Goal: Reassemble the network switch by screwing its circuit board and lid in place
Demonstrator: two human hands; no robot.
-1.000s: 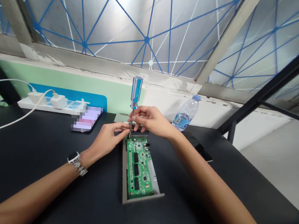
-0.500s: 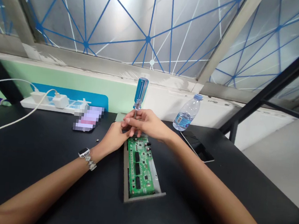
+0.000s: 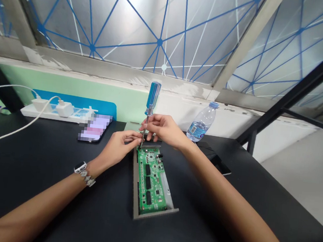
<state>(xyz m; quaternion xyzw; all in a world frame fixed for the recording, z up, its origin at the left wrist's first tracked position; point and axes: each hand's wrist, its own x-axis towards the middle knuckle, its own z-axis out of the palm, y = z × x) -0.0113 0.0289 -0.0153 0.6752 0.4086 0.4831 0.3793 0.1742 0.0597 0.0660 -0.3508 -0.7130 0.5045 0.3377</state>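
A screwdriver (image 3: 153, 97) with a clear blue handle stands nearly upright, leaning slightly right at the top. Its tip meets the far left corner of a green circuit board (image 3: 155, 182), which sits in a grey metal frame (image 3: 134, 195). My right hand (image 3: 166, 131) is closed with its fingers on the upper shaft, just under the handle. From the left, my left hand (image 3: 121, 145) brings thumb and fingertips together at the lower shaft, close above the board. Whatever lies under the tip is too small to make out.
A water bottle (image 3: 201, 123) and a dark tablet-like device (image 3: 217, 163) are at the back right. A phone (image 3: 95, 127) lies at the back left beside a white power strip (image 3: 55, 111) with plugs and cables. The wall and window rise behind the black table (image 3: 196, 225).
My left hand has shifted left and its fingers have straightened, uncovering the lower shaft and board corner. My right hand has risen slightly. A small screw-like piece on the table is now hidden behind my left hand.
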